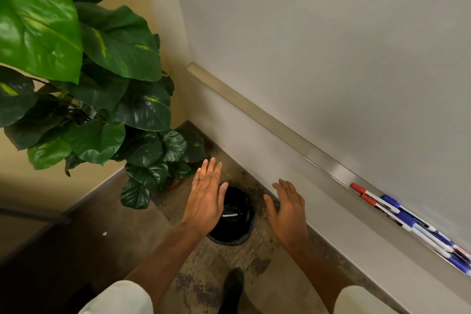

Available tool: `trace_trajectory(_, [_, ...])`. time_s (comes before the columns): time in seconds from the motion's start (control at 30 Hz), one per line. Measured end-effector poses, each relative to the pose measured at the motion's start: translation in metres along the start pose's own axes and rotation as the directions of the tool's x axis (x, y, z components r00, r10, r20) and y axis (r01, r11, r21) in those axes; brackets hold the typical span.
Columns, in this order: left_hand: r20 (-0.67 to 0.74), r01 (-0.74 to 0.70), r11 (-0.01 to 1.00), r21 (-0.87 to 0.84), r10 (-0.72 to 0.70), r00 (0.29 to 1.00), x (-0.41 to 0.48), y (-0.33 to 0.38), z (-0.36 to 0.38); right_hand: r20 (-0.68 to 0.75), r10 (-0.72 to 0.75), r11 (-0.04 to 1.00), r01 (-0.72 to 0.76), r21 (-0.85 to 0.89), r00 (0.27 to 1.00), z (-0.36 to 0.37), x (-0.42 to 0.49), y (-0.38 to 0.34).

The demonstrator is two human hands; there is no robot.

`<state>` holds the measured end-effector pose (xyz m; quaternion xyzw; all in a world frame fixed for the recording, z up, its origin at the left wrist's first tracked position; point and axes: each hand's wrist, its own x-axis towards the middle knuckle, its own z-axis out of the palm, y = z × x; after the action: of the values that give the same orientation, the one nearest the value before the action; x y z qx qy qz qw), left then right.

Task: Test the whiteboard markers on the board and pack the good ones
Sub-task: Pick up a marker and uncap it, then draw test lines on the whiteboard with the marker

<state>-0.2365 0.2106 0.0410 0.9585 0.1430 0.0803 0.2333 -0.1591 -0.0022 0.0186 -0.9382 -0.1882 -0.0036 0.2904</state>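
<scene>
Hands open and empty over a black bin (pixel 237 236).
Our left hand (pixel 206 201) and right hand (pixel 288 214) hover palm-down, fingers straight and apart, gripping nothing. Under the left hand we see one white marker (pixel 230 215) inside the bin. Red and blue markers (pixel 407 222) lie in the whiteboard (pixel 331 46) tray (pixel 293 140) at four o'clock; a leafy plant (pixel 89 71) stands at ten o'clock.

Glossy smooth whiteboard (pixel 331 46) w/ brushed-metal tray (pixel 293 135), plastic markers (pixel 397 214), shiny plant leaves (pixel 122 58), worn mottled carpet (pixel 254 267).
</scene>
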Motion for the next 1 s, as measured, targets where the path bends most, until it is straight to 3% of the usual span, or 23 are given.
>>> trace_trajectory(0.37, [0.038, -0.176, 0.984, -0.027, 0.177, 0.983, 0.021, 0.095, 0.026, -0.183, -0.035, 0.999, 0.029, -0.039, 0.983, -0.061, -0.009, 0.059])
trace_trajectory(1.0, [0.162, -0.409, 0.912, -0.042, 0.410, 0.898, 0.082, 0.233, 0.115, -0.273, 0.183, 0.955, -0.237, -0.180, 0.945, -0.130, 0.017, 0.200])
